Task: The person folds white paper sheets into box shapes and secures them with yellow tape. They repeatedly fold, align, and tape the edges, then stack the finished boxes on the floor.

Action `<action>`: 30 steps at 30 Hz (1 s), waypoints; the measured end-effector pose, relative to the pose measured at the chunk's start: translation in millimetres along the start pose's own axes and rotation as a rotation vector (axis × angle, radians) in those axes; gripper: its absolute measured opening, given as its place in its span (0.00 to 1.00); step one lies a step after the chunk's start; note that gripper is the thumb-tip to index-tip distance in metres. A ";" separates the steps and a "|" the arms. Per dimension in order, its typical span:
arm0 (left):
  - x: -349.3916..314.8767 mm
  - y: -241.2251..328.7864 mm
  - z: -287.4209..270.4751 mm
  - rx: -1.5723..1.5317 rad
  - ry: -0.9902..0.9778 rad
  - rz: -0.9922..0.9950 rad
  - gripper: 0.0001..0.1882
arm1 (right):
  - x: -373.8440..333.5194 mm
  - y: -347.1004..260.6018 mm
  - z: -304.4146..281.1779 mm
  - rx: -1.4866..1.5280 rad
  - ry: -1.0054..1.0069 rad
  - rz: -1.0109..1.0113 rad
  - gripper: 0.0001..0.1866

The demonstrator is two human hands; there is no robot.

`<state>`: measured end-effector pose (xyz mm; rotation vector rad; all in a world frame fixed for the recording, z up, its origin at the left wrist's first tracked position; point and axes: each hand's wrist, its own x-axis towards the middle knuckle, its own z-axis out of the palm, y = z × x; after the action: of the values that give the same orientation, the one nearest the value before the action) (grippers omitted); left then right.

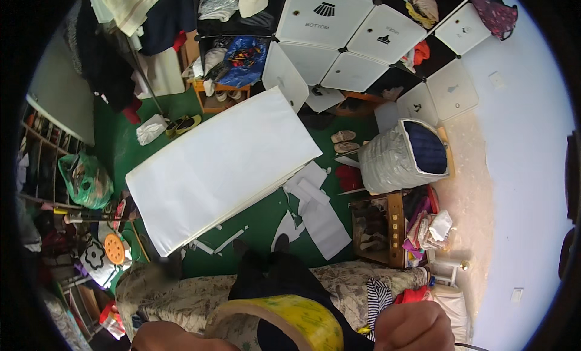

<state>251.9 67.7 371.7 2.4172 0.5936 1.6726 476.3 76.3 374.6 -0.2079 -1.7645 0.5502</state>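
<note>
Close up, a roll of yellow tape (305,314) hangs over the lap (281,283), its left side gripped by the left hand (175,337); the right hand (416,328) curls into a fist nearby, whether pinching anything I cannot tell; beyond, white sheets (327,230) lie beside a long white board (224,169)

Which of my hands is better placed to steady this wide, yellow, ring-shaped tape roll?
Probably your left hand: it sits at the left edge of the yellow, ring-shaped tape roll, apparently touching it. Your right hand is curled closed beyond the roll's right edge, with a visible gap between.
</note>
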 end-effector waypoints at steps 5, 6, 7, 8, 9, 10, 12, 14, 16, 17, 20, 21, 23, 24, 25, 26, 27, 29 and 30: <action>-1.0 -7.9 -19.3 -0.126 -0.036 -0.051 0.11 | 6.2 -0.9 31.6 -0.033 0.146 -0.023 0.04; -2.2 -9.1 -19.6 -0.139 -0.014 -0.054 0.11 | 7.8 -0.3 32.2 -0.031 0.129 -0.036 0.04; -3.3 -10.4 -22.2 -0.153 -0.034 -0.061 0.11 | 9.3 0.9 32.9 -0.031 0.111 -0.048 0.04; -4.3 -8.6 -25.7 -0.158 -0.058 -0.083 0.11 | 9.1 1.9 34.2 -0.026 0.111 -0.047 0.04; -6.1 -9.5 -27.1 -0.177 -0.072 -0.086 0.10 | 9.1 3.1 35.0 -0.021 0.110 -0.045 0.04; -7.4 -10.8 -27.7 -0.197 -0.081 -0.088 0.10 | 8.7 3.9 35.6 -0.018 0.107 -0.043 0.05; -4.2 -21.1 -24.1 -0.241 -0.080 -0.038 0.09 | 9.5 6.3 34.6 -0.028 0.124 -0.041 0.05; -5.3 -30.4 -17.0 -0.267 -0.068 0.027 0.09 | 8.7 8.3 33.7 -0.042 0.155 -0.018 0.05; -13.2 -43.5 -13.4 -0.316 -0.135 0.019 0.07 | 6.3 9.7 32.9 -0.053 0.201 0.026 0.05; -19.2 -55.3 -19.1 -0.355 -0.209 -0.012 0.07 | 6.3 11.9 30.3 -0.040 0.220 0.028 0.05; -32.9 -76.9 6.0 -0.215 -0.239 -0.250 0.07 | 5.2 21.1 6.4 -0.162 0.106 0.137 0.02; -42.7 -79.3 17.0 -0.089 -0.215 -0.370 0.08 | -0.2 29.1 -15.3 -0.242 -0.051 0.239 0.02; -55.8 -89.2 34.2 0.060 -0.301 -0.551 0.11 | -8.3 38.8 -61.9 -0.427 -0.349 0.442 0.06; -64.5 -88.6 42.0 0.084 -0.291 -0.677 0.09 | -18.6 60.9 -67.7 -0.376 -0.286 0.598 0.07; -66.8 -90.3 53.1 0.085 -0.302 -0.787 0.08 | -28.4 77.1 -77.7 -0.344 -0.188 0.760 0.08; -76.0 -92.6 64.6 0.070 -0.279 -0.865 0.07 | -51.6 110.1 -81.6 -0.170 0.013 0.953 0.08; -87.3 -94.0 73.7 0.054 -0.244 -0.952 0.07 | -71.2 143.4 -83.2 0.008 0.255 1.107 0.09; -95.1 -103.2 90.3 0.032 -0.235 -1.078 0.07 | -113.8 191.1 -95.2 0.203 0.445 1.272 0.11; -96.6 -106.0 98.0 0.040 -0.242 -1.102 0.07 | -135.2 210.5 -99.6 0.243 0.496 1.290 0.13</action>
<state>287.8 136.4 216.2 1.6551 1.5200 0.8689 576.5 228.3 176.1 -1.2268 -0.8820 1.4524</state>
